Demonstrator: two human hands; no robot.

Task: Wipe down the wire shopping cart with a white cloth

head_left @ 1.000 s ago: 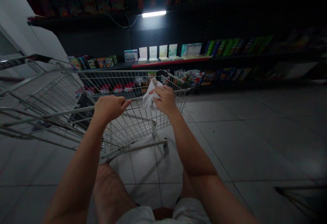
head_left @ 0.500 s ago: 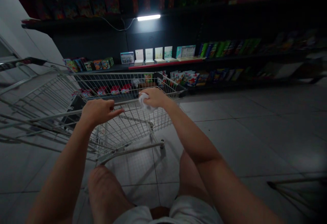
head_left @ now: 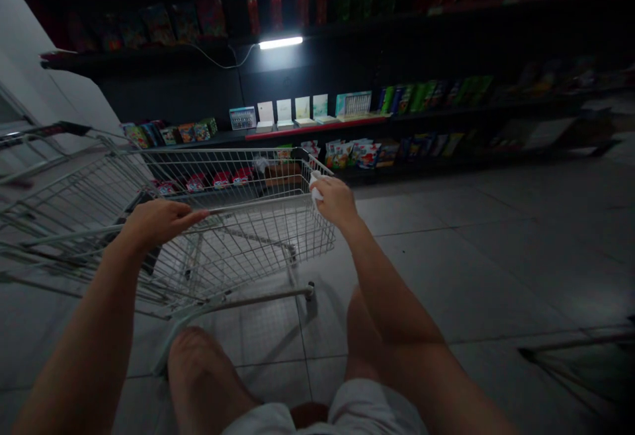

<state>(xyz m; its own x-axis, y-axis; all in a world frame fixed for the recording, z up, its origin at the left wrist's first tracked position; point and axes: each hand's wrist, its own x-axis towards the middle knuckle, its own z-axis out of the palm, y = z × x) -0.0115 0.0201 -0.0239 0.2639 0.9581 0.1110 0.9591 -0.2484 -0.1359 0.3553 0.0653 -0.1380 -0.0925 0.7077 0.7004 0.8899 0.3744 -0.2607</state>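
A metal wire shopping cart [head_left: 258,207] stands side-on before me. My left hand [head_left: 157,222] is closed over its near top rail, with the thumb stretched along the bar. My right hand [head_left: 338,200] grips a crumpled white cloth [head_left: 315,188] and presses it on the rail at the cart's front corner, at the right. The fingers on the far side of that rail are partly hidden. Part of the cloth shows between thumb and fingers; whether it is fabric or paper I cannot tell.
Behind the cart runs a dark shelf unit [head_left: 297,127] with boxes, bags and bottles, lit by a tube light [head_left: 280,43]. A cart wheel [head_left: 310,289] rests on the tiled floor [head_left: 421,276]. Thin dark bars [head_left: 555,352] show at the lower right.
My right hand with the white cloth has slid right along the rail to the front corner. My left hand has shifted left along the same rail.
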